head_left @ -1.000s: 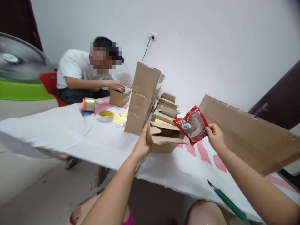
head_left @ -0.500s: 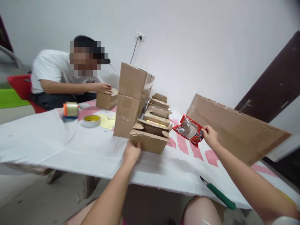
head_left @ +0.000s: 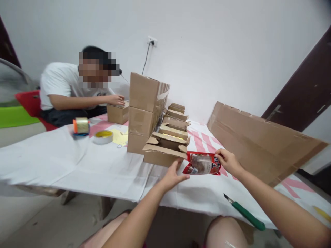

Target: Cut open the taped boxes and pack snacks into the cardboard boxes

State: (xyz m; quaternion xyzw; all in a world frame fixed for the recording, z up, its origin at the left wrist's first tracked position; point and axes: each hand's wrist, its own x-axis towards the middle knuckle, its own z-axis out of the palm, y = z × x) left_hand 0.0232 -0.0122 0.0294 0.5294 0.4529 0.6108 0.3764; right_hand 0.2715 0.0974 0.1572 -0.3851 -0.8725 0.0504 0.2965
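Observation:
My right hand [head_left: 229,162] pinches the right end of a red snack packet [head_left: 203,163] with a clear window showing brown contents. The packet hangs level over the table, just right of the nearest open cardboard box [head_left: 162,157]. At the packet's left end is my left hand [head_left: 173,175], fingers and thumb spread apart, by the box's front right corner; whether it touches the packet I cannot tell. That box stands with its flaps up at the front of a row of open boxes [head_left: 176,121]. Its inside is mostly hidden.
Closed boxes [head_left: 142,92] stand stacked left of the row. A green-handled knife [head_left: 247,213] lies at the front edge. Tape rolls [head_left: 103,137] and a tape dispenser [head_left: 81,126] lie left. A large cardboard sheet [head_left: 261,141] leans right. A co-worker [head_left: 60,82] touches another box [head_left: 117,113].
My left hand has left the front of the nearest box and moved right, opening beside the packet. The packet has swung level and come lower, toward the left hand.

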